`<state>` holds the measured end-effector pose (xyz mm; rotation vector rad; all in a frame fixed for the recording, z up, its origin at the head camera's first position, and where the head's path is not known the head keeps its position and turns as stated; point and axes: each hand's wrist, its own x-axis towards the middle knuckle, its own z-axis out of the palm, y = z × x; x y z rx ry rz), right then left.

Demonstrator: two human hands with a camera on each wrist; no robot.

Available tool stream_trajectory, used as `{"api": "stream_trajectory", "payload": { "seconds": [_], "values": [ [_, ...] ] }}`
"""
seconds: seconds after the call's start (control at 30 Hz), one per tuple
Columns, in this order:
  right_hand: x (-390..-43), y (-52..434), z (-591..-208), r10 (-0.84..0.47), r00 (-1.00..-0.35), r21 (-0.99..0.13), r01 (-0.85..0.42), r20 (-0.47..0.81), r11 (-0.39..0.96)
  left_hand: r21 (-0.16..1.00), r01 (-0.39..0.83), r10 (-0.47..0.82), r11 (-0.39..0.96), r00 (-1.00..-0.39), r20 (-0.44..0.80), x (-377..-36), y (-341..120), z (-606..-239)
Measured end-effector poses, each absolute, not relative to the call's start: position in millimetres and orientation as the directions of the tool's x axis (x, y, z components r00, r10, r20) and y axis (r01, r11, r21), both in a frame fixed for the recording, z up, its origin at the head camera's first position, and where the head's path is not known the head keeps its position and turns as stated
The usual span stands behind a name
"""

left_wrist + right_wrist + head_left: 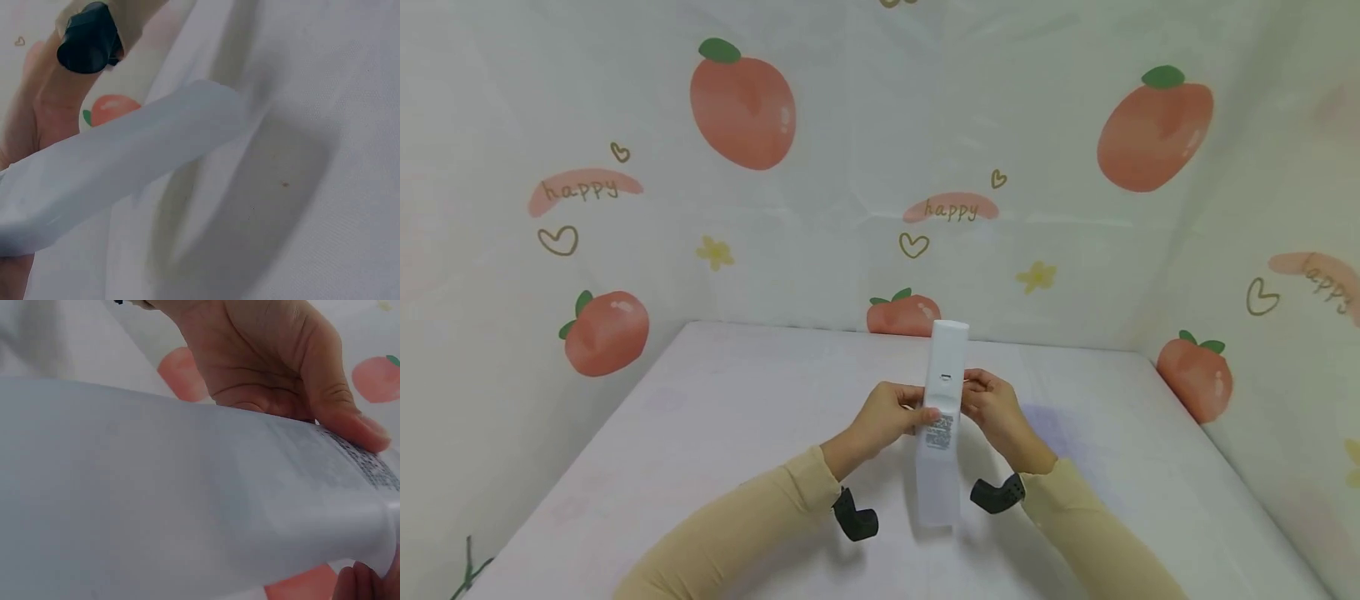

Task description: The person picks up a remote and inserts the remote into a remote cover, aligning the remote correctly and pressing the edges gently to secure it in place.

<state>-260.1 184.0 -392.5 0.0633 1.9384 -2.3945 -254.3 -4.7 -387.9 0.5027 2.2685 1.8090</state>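
A long white plastic device (947, 358) is held over the table, nearly upright in the head view. Its face shows a small port and a label with a printed code (939, 432); the lower section (937, 496) looks paler and translucent. My left hand (880, 418) grips it from the left, the thumb lying across the label and the other fingers partly hidden behind. Curled fingers of my right hand (996, 408) hold its right edge near the port; some fingertips are hidden. In the right wrist view the device (156, 487) fills much of the picture.
The table (760, 375) has a pale cloth surface. Behind it hangs a white curtain (850, 125) printed with peaches, hearts and flowers. A black camera sits on each wrist, the left camera (854, 517) and the right camera (997, 493), close to the device's lower end.
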Motion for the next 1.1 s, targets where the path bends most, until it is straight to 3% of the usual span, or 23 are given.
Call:
{"api": "stream_trajectory", "payload": {
  "seconds": [0.27, 0.53, 0.8, 1.1],
  "values": [
    [-256, 172, -391, -0.084, -0.994, -0.976, 0.082, -0.066, -0.202, 0.974, 0.136, 0.286, 0.183, -0.955, 0.079, -257, -7, -387],
    [-248, 172, -393, -0.175, -0.984, -0.998, 0.050, -0.045, -0.027, 0.971, 0.164, 0.268, 0.173, -0.957, 0.113, -256, -10, -393],
    [-248, 175, -387, -0.087, -0.996, -0.997, -0.012, 0.019, -0.078, 0.977, 0.110, 0.234, -0.182, -0.960, 0.151, -251, -11, -408],
    [-243, 168, -388, -0.166, -0.986, -0.999, -0.032, 0.030, 0.009, 0.994, 0.106, 0.130, -0.016, -0.986, 0.108, -251, -12, -397]
  ]
}}
